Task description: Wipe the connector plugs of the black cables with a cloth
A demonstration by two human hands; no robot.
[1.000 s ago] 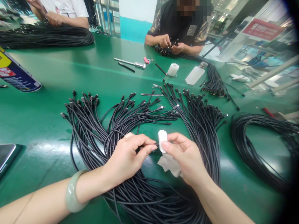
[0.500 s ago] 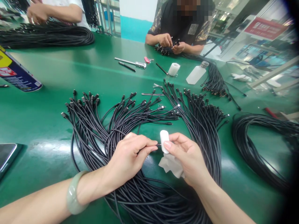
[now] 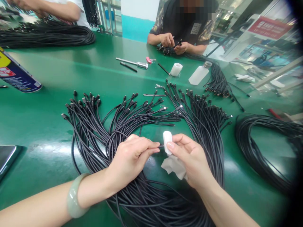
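The fingers of the left hand (image 3: 132,157) are closed in a pinch on a thin black cable (image 3: 161,146), whose end reaches a white pad (image 3: 167,142) pinched by the right hand (image 3: 190,160). A cloth (image 3: 174,167) is seen below. The cable pile (image 3: 142,201) runs past the near edge, with green table (image 3: 40,132) left of it. The pad is placed slightly further right than earlier.

Green workbench (image 3: 42,63) — spray can (image 3: 16,72), plastic bottle (image 3: 199,75), phone (image 3: 6,159)

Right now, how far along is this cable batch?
Done: perhaps the coiled black cables at right; unclear. In hand: the left hand pinches a cable tip against a white cylindrical piece in the right hand. Left: the fanned black cables, connector ends spread out.
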